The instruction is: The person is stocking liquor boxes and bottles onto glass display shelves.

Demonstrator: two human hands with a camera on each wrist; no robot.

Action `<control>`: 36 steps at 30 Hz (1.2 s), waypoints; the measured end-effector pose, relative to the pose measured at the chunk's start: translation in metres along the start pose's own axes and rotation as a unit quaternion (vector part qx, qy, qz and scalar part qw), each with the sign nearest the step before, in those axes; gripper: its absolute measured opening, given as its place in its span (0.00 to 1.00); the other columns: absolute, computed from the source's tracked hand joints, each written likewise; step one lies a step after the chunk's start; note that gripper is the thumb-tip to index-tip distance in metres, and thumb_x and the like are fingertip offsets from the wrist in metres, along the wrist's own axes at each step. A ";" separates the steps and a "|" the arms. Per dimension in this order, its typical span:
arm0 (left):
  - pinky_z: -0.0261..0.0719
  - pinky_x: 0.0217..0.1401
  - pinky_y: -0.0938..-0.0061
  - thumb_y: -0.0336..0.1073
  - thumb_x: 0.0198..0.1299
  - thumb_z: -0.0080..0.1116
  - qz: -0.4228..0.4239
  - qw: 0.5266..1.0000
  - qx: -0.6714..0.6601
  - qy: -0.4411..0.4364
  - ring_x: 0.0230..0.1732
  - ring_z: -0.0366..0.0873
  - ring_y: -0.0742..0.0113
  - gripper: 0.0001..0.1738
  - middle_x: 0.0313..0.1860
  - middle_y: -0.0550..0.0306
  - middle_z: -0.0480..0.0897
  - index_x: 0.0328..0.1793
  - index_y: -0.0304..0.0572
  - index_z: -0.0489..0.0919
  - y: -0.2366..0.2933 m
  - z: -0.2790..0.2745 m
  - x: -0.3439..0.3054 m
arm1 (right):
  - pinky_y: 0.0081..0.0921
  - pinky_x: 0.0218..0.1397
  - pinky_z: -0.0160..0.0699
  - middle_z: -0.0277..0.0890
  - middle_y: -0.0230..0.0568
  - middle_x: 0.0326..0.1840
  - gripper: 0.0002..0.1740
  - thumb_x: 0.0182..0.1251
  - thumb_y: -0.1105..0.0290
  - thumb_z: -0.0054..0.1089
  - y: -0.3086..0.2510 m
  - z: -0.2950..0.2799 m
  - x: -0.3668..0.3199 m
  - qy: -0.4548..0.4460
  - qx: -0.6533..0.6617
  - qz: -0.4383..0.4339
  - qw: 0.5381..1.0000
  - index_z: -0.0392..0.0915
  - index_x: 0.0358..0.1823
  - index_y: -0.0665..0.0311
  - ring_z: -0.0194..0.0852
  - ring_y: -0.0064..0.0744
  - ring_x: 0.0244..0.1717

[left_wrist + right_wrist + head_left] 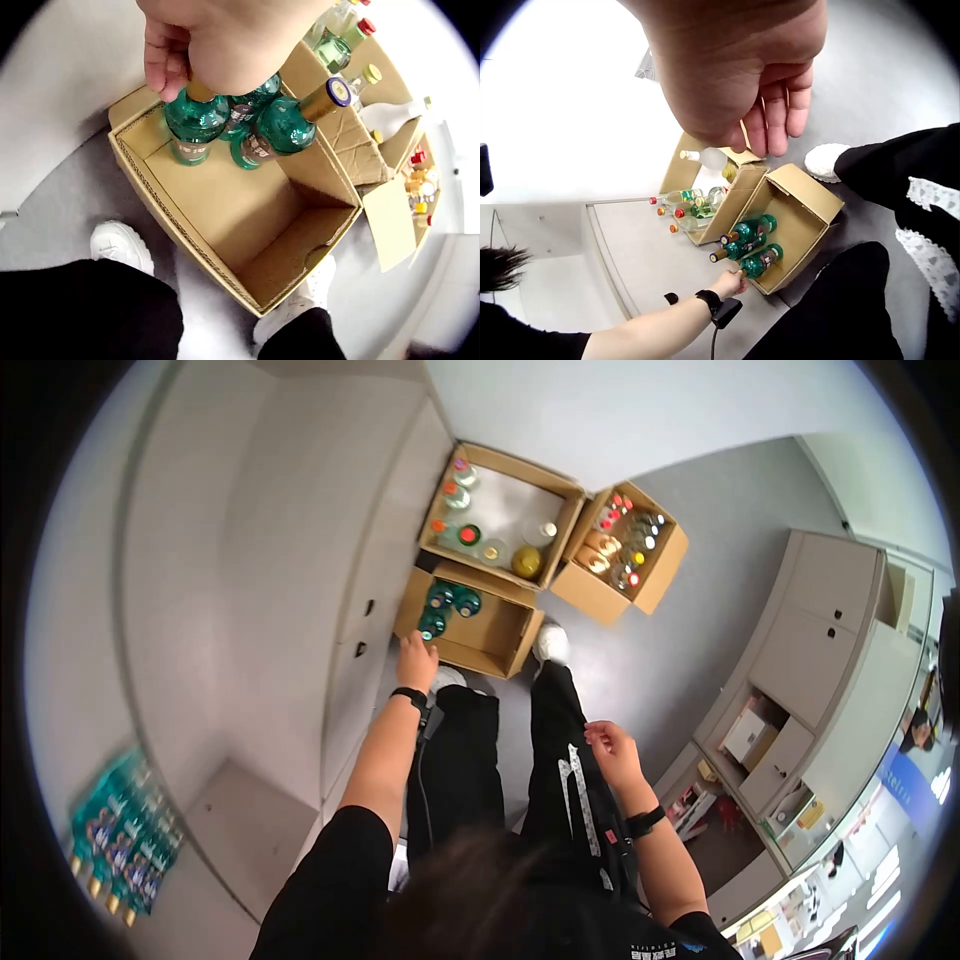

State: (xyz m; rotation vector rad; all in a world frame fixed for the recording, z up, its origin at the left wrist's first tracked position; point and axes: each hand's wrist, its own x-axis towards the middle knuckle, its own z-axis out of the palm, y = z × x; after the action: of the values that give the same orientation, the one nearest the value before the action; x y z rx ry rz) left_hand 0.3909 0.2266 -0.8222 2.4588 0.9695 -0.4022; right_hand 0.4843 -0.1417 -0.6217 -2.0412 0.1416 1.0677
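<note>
the left hand [225, 45] reaches down into an open brown cardboard box [187, 232] on the grey floor [680, 620], its fingers curled round the top of a teal-green glass bottle with a gold neck [196, 120]. that bottle stands upright in the box's far corner, touching two more teal-green bottles [283, 127] beside it. the rest of the box bottom is bare. the right hand [612, 752] hangs in front of the black trousers [560, 760], fingers loosely curled, holding nothing. two further cardboard boxes of mixed bottles [500, 510] sit just beyond.
</note>
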 end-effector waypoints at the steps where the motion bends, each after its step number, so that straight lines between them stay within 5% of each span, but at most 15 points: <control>1: 0.77 0.52 0.53 0.36 0.58 0.62 -0.006 1.000 0.013 0.001 0.50 0.77 0.39 0.20 0.49 0.38 0.75 0.53 0.39 0.70 -0.001 0.015 0.009 | 0.23 0.47 0.81 0.84 0.42 0.40 0.10 0.69 0.75 0.55 0.011 -0.001 -0.001 0.004 0.015 0.010 1.000 0.80 0.48 0.68 0.83 0.28 0.42; 4: 0.77 0.53 0.52 0.36 0.59 0.61 0.023 0.999 0.026 0.014 0.51 0.76 0.38 0.22 0.50 0.37 0.75 0.56 0.34 0.69 -0.021 0.065 0.037 | 0.24 0.50 0.80 0.84 0.43 0.41 0.11 0.69 0.76 0.54 0.034 0.001 -0.005 0.020 0.031 0.053 0.998 0.80 0.49 0.69 0.83 0.30 0.44; 10: 0.80 0.47 0.52 0.36 0.65 0.55 -0.011 0.985 0.126 -0.115 0.46 0.80 0.39 0.15 0.44 0.37 0.79 0.51 0.33 0.72 -0.015 0.081 0.058 | 0.24 0.50 0.80 0.83 0.43 0.43 0.10 0.70 0.76 0.54 0.063 0.017 -0.005 0.045 0.062 0.072 0.994 0.80 0.48 0.69 0.83 0.30 0.45; 16: 0.80 0.46 0.52 0.37 0.69 0.49 0.016 0.986 0.146 -0.075 0.44 0.81 0.39 0.12 0.43 0.36 0.79 0.46 0.34 0.73 -0.068 0.101 0.066 | 0.25 0.48 0.80 0.83 0.42 0.41 0.09 0.69 0.76 0.55 0.060 0.036 -0.005 0.038 0.055 0.052 0.996 0.81 0.47 0.68 0.83 0.30 0.42; 30: 0.76 0.35 0.47 0.43 0.64 0.53 0.147 0.980 0.047 -0.127 0.34 0.79 0.39 0.14 0.33 0.41 0.80 0.42 0.39 0.71 0.042 -0.140 -0.092 | 0.29 0.47 0.82 0.82 0.45 0.41 0.12 0.61 0.74 0.59 -0.053 0.055 0.006 -0.083 0.001 -0.138 0.987 0.81 0.47 0.65 0.83 0.37 0.41; 36: 0.76 0.31 0.51 0.46 0.62 0.56 0.165 0.978 -0.025 -0.128 0.31 0.81 0.44 0.15 0.29 0.50 0.82 0.39 0.43 0.72 0.093 -0.250 -0.183 | 0.34 0.58 0.77 0.76 0.43 0.52 0.31 0.52 0.69 0.70 -0.122 0.052 -0.007 -0.179 -0.154 -0.326 0.915 0.73 0.60 0.61 0.76 0.43 0.54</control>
State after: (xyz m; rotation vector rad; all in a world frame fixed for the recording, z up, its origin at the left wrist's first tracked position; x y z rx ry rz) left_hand 0.3505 0.1933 -0.5028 2.3900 0.4505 -0.5532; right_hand 0.5000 -0.0258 -0.5591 -1.8895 -0.8883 1.0361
